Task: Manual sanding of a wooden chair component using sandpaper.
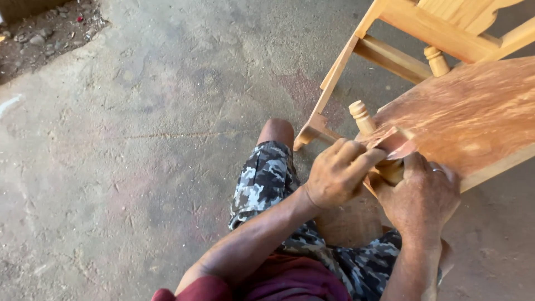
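Fingers (pixel 362 159) of the left hand (pixel 337 174) were curled and pressed down on a reddish sheet of sandpaper (pixel 398 146), pinching it against the near corner of a wooden chair seat (pixel 468 114). Beside it, touching, the right hand (pixel 422 196) gripped the seat's edge from below, its fingers closed round the wood and a ring on one of them. The sandpaper lay folded over that corner, partly hidden by both hands. The seat was reddish-brown on top, with a paler edge. It belonged to a light wooden chair (pixel 429 33) lying tilted across the upper right of the view, its rails and a turned spindle (pixel 362 117) just beyond the left hand. The person wore camouflage shorts (pixel 267 178) and a dark red shirt (pixel 290 281), one bare knee raised near the chair leg. Underneath was a stained concrete floor (pixel 139 139), with dirt and small stones (pixel 44 33) along its upper left edge.
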